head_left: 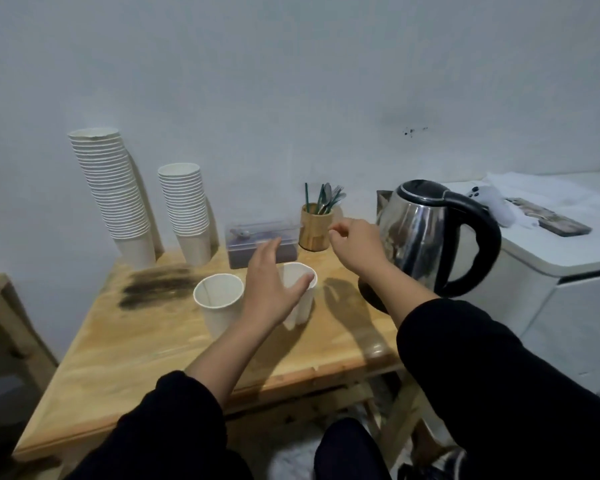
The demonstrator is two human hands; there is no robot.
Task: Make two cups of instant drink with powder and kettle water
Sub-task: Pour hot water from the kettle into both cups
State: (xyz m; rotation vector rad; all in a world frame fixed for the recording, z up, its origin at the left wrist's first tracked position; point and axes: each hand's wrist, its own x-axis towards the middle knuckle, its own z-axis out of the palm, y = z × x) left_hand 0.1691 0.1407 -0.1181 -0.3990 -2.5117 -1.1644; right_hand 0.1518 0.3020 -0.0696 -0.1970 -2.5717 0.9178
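Observation:
Two white paper cups stand side by side on the wooden table: the left cup and the right cup. My left hand hovers with straight fingers over the gap between them, its thumb at the right cup's rim, holding nothing. Behind them sits a clear lidded box of dark powder with a small spoon on its lid. My right hand is raised beside the wooden holder of spoons and stirrers, fingers loosely curled and empty. A steel kettle with a black handle stands at the right.
Two stacks of paper cups stand against the wall, a tall stack and a shorter stack. A dark scorch mark stains the table. A white cabinet at the right carries a phone and a white controller.

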